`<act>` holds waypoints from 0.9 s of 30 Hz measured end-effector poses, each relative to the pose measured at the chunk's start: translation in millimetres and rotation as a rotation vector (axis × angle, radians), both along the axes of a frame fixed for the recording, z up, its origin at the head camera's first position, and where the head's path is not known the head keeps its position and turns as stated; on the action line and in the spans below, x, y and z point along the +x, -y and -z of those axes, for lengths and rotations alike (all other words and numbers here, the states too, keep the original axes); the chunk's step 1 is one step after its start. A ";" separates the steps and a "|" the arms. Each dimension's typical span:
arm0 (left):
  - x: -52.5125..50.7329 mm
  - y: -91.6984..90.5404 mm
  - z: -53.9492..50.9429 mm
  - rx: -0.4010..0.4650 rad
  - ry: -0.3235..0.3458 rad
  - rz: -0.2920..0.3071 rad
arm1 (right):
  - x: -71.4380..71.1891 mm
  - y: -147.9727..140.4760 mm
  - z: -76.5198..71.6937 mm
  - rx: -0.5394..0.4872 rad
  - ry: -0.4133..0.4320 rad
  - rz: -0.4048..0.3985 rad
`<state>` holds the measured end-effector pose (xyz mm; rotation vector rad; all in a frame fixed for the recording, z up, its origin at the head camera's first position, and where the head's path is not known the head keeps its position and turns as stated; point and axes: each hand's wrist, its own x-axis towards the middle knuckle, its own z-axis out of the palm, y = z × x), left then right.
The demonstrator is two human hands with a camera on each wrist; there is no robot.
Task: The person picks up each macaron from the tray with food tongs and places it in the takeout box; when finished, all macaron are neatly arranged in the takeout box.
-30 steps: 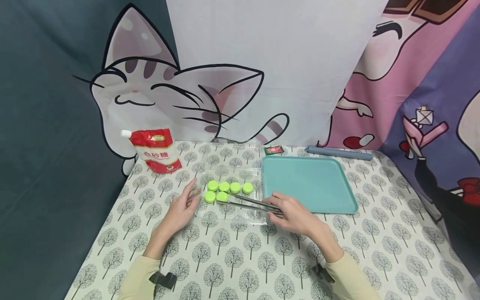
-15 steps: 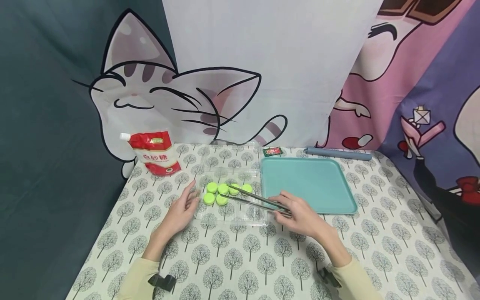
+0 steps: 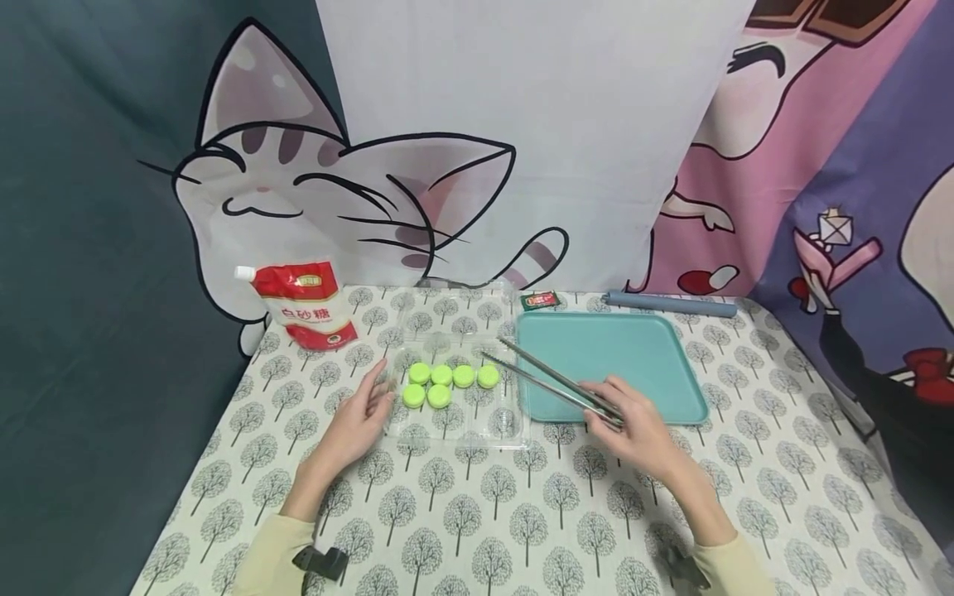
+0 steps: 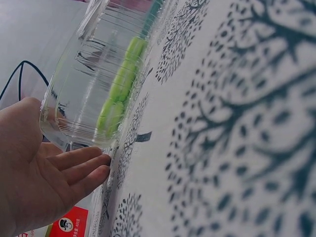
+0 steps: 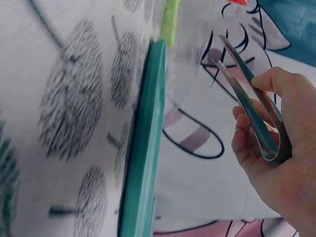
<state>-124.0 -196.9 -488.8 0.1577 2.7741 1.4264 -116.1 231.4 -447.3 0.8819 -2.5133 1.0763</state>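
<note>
Several light-green macarons (image 3: 440, 396) lie in two rows inside a clear plastic box (image 3: 492, 430), whose lid lies back behind it. My left hand (image 3: 359, 420) is at the box's left side; in the left wrist view its fingers (image 4: 81, 168) are extended by the box's corner. My right hand (image 3: 633, 426) grips metal tongs (image 3: 555, 385) between thumb and fingers. The tongs' tips stand apart with nothing between them, over the box's right edge and the tray's near-left area. In the right wrist view, the tongs (image 5: 252, 111) are raised above the tray.
A teal tray (image 3: 611, 364) is just right of the box. Behind it lie a small green-and-red packet (image 3: 540, 300) and a grey-blue rolled item (image 3: 671, 305). A red-and-white sugar pouch (image 3: 305, 308) stands at the back left, before a hanging cloth.
The tongs were around a front-row macaron, then came off it. My right hand has drawn them up and rightward, away from the macarons. My left hand has stayed about where it was.
</note>
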 end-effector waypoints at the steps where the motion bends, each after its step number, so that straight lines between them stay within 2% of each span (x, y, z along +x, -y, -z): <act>1: 0.0 0.0 -0.1 -0.002 -0.001 0.000 | 0.6 -3.6 0.2 -0.012 -0.006 0.012; 10: 0.9 -0.3 -0.1 0.000 0.004 -0.002 | 9.2 -32.8 -1.3 -0.068 -0.050 0.155; 22: 0.5 0.2 0.2 0.000 0.007 0.005 | 20.8 -69.1 1.9 -0.064 -0.108 0.403; 27: 0.4 0.3 1.4 -0.003 0.002 0.000 | 21.9 -85.3 3.0 -0.048 -0.072 0.506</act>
